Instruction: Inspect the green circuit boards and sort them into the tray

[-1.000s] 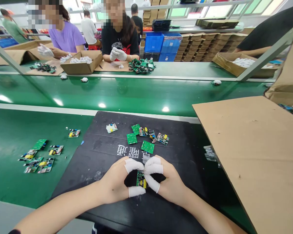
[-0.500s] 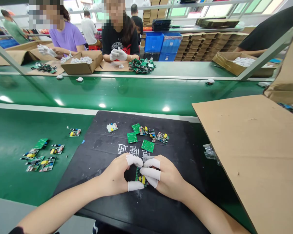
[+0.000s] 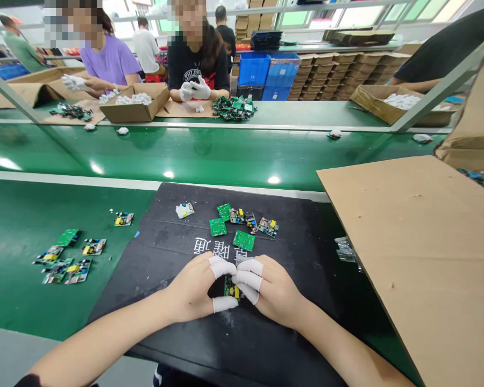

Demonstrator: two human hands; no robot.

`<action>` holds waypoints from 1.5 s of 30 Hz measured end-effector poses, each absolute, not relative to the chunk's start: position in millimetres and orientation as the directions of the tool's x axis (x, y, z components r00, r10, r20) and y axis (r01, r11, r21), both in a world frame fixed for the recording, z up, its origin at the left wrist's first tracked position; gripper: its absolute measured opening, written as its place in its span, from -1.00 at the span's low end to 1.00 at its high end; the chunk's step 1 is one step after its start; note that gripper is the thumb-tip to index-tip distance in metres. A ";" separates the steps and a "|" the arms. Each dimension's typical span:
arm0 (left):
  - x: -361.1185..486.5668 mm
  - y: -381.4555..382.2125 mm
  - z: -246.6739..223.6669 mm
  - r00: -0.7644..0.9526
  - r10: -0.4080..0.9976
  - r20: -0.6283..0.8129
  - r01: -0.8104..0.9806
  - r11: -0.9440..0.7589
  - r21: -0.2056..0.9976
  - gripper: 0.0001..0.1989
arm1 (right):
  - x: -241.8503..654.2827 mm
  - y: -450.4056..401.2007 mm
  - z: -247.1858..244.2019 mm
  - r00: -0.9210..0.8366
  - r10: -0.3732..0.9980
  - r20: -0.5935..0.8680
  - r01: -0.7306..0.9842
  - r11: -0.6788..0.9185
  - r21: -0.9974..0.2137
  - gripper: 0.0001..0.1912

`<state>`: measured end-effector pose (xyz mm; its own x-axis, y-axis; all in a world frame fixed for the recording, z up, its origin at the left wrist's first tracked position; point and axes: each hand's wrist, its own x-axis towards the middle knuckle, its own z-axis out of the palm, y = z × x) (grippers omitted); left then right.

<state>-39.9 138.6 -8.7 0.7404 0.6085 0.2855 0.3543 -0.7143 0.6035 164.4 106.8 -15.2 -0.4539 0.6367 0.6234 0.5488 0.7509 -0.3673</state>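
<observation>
Between my hands is a small green circuit board (image 3: 230, 287) with a yellow part on it, held just above the black mat (image 3: 165, 322). My left hand (image 3: 201, 285), with white finger cots, grips the board between thumb and index finger. My right hand (image 3: 268, 285), also in white finger cots, has its fingertips pressed together at the board's right and top edge; whether they pinch some small piece is hidden. Beyond my hands lie several more circuit boards (image 3: 244, 241), some solder side up. A board with white paste (image 3: 184, 210) lies apart at the mat's far left.
Left of the mat, several boards (image 3: 78, 271) lie on the green bench. A cardboard sheet (image 3: 419, 242) juts in from the right, with clear plastic bags (image 3: 346, 250) by its edge. Ahead runs a green conveyor (image 3: 210, 150) carrying white-coated boards (image 3: 334, 134); co-workers sit beyond.
My right fingers have drawn closer together at the board, and both hands shifted slightly. Pieces on the conveyor moved left. A co-worker's gloved hands opened a little.
</observation>
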 end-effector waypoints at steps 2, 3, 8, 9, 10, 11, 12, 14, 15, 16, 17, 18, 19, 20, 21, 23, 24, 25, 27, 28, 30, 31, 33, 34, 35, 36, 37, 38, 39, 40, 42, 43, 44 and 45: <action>-39.8 138.8 -9.8 0.737 0.606 0.298 0.349 -0.719 0.601 -0.62 | 164.4 107.3 -14.9 -0.447 0.631 0.634 0.550 0.753 -0.362 -0.90; -39.7 138.8 -9.8 0.734 0.606 0.307 0.344 -0.722 0.601 -0.61 | 164.3 107.6 -14.6 -0.443 0.631 0.637 0.553 0.752 -0.359 -0.91; -39.5 138.0 -5.8 0.698 0.657 0.285 0.362 -0.667 0.651 -0.63 | 162.8 107.7 -13.0 -0.402 0.646 0.649 0.576 0.729 -0.369 -0.91; -39.5 137.6 -4.9 0.683 0.682 0.262 0.372 -0.633 0.679 -0.64 | 162.3 107.6 -13.0 -0.393 0.653 0.648 0.575 0.724 -0.380 -0.90; -39.3 137.1 -4.2 0.666 0.707 0.238 0.380 -0.596 0.707 -0.64 | 162.0 107.4 -13.1 -0.386 0.658 0.647 0.572 0.721 -0.392 -0.90; -39.0 136.4 -3.7 0.649 0.730 0.216 0.386 -0.560 0.734 -0.64 | 161.8 107.3 -13.5 -0.379 0.663 0.645 0.569 0.717 -0.402 -0.90; -38.5 135.6 -3.6 0.630 0.751 0.199 0.388 -0.526 0.757 -0.65 | 161.9 107.2 -13.8 -0.375 0.666 0.645 0.568 0.715 -0.408 -0.89; -37.2 133.6 -4.0 0.587 0.789 0.181 0.384 -0.469 0.795 -0.66 | 162.9 107.0 -14.6 -0.380 0.645 0.663 0.569 0.728 -0.383 -0.89; -36.5 132.6 -4.2 0.566 0.806 0.173 0.381 -0.443 0.812 -0.67 | 163.8 107.0 -14.7 -0.390 0.623 0.678 0.572 0.741 -0.352 -0.88; -35.7 131.5 -4.5 0.549 0.820 0.162 0.377 -0.416 0.827 -0.68 | 164.9 106.9 -14.6 -0.406 0.597 0.692 0.576 0.755 -0.313 -0.86; -35.0 130.6 -4.5 0.536 0.831 0.148 0.373 -0.391 0.841 -0.69 | 165.9 106.9 -14.3 -0.426 0.569 0.703 0.579 0.769 -0.272 -0.84; -34.5 129.9 -4.5 0.527 0.840 0.134 0.370 -0.368 0.853 -0.69 | 166.8 107.0 -13.8 -0.447 0.544 0.710 0.580 0.781 -0.234 -0.82; -34.0 129.4 -4.3 0.522 0.845 0.120 0.367 -0.349 0.862 -0.70 | 167.3 107.0 -13.1 -0.465 0.528 0.710 0.582 0.787 -0.204 -0.81; -33.7 129.1 -4.0 0.518 0.848 0.109 0.365 -0.335 0.869 -0.70 | 167.5 107.0 -12.3 -0.481 0.520 0.705 0.584 0.790 -0.184 -0.81; -33.5 128.9 -3.8 0.516 0.851 0.102 0.362 -0.324 0.874 -0.70 | 167.3 107.0 -11.5 -0.494 0.518 0.698 0.587 0.791 -0.171 -0.82; -33.3 128.8 -3.6 0.513 0.854 0.085 0.365 -0.306 0.879 -0.70 | 165.9 107.0 -10.0 -0.509 0.518 0.688 0.596 0.788 -0.153 -0.84; -33.1 128.7 -3.7 0.513 0.855 0.074 0.370 -0.299 0.880 -0.70 | 165.0 107.1 -9.5 -0.510 0.521 0.685 0.602 0.784 -0.148 -0.84; -33.0 128.7 -4.0 0.515 0.855 0.064 0.378 -0.293 0.878 -0.70 | 163.9 107.2 -9.0 -0.510 0.524 0.682 0.608 0.781 -0.145 -0.82; -32.8 128.5 -4.7 0.516 0.855 0.052 0.394 -0.290 0.872 -0.69 | 162.0 107.7 -8.6 -0.508 0.536 0.674 0.623 0.769 -0.143 -0.78; -32.7 128.5 -5.1 0.516 0.855 0.052 0.401 -0.294 0.868 -0.69 | 161.2 108.0 -8.7 -0.510 0.544 0.667 0.630 0.764 -0.142 -0.76; -32.8 128.4 -5.7 0.519 0.853 0.062 0.412 -0.312 0.856 -0.68 | 160.2 108.5 -9.5 -0.512 0.559 0.652 0.641 0.754 -0.143 -0.73; -32.9 128.4 -5.9 0.520 0.851 0.074 0.415 -0.327 0.849 -0.68 | 160.0 108.6 -10.3 -0.511 0.565 0.648 0.644 0.751 -0.146 -0.73; -33.0 128.4 -6.1 0.518 0.849 0.106 0.417 -0.359 0.835 -0.69 | 160.4 108.3 -12.2 -0.502 0.562 0.657 0.639 0.753 -0.156 -0.75; -33.0 128.4 -6.2 0.514 0.849 0.122 0.417 -0.372 0.829 -0.69 | 160.9 107.9 -13.3 -0.490 0.560 0.667 0.636 0.754 -0.166 -0.79; -33.0 128.2 -6.2 0.509 0.850 0.137 0.415 -0.382 0.826 -0.69 | 161.6 107.4 -14.3 -0.476 0.559 0.679 0.631 0.755 -0.179 -0.82; -33.0 128.0 -6.2 0.505 0.850 0.150 0.413 -0.390 0.823 -0.69 | 162.4 107.0 -15.2 -0.462 0.560 0.688 0.624 0.756 -0.197 -0.85; -33.0 127.7 -6.3 0.501 0.850 0.163 0.411 -0.400 0.819 -0.69 | 163.2 106.6 -16.0 -0.449 0.564 0.692 0.615 0.758 -0.219 -0.86; -33.0 127.3 -6.4 0.498 0.848 0.180 0.409 -0.413 0.814 -0.69 | 163.9 106.4 -16.6 -0.439 0.572 0.693 0.605 0.758 -0.242 -0.87; -33.0 126.8 -6.6 0.495 0.845 0.202 0.407 -0.431 0.806 -0.69 | 164.4 106.3 -16.9 -0.430 0.580 0.692 0.598 0.757 -0.264 -0.88; -32.9 126.2 -6.7 0.492 0.840 0.229 0.405 -0.453 0.794 -0.69 | 164.7 106.4 -16.9 -0.421 0.588 0.691 0.592 0.755 -0.282 -0.90; -32.7 125.0 -6.8 0.490 0.821 0.293 0.395 -0.508 0.765 -0.69 | 164.6 107.0 -16.6 -0.404 0.602 0.689 0.591 0.746 -0.305 -0.92; -32.4 124.3 -6.8 0.492 0.807 0.325 0.387 -0.538 0.749 -0.69 | 164.3 107.2 -16.4 -0.397 0.605 0.690 0.595 0.742 -0.308 -0.92; -32.0 123.7 -6.6 0.497 0.791 0.356 0.378 -0.567 0.732 -0.70 | 163.8 107.4 -16.4 -0.393 0.605 0.692 0.597 0.740 -0.308 -0.92; -31.5 123.0 -6.2 0.502 0.775 0.384 0.368 -0.593 0.716 -0.71 | 163.2 107.5 -16.6 -0.393 0.603 0.694 0.598 0.741 -0.305 -0.93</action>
<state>-31.5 123.0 -6.2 0.5024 0.7748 0.3838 0.3681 -0.5933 0.7159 163.2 107.5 -16.6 -0.3935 0.6028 0.6941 0.5977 0.7414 -0.3050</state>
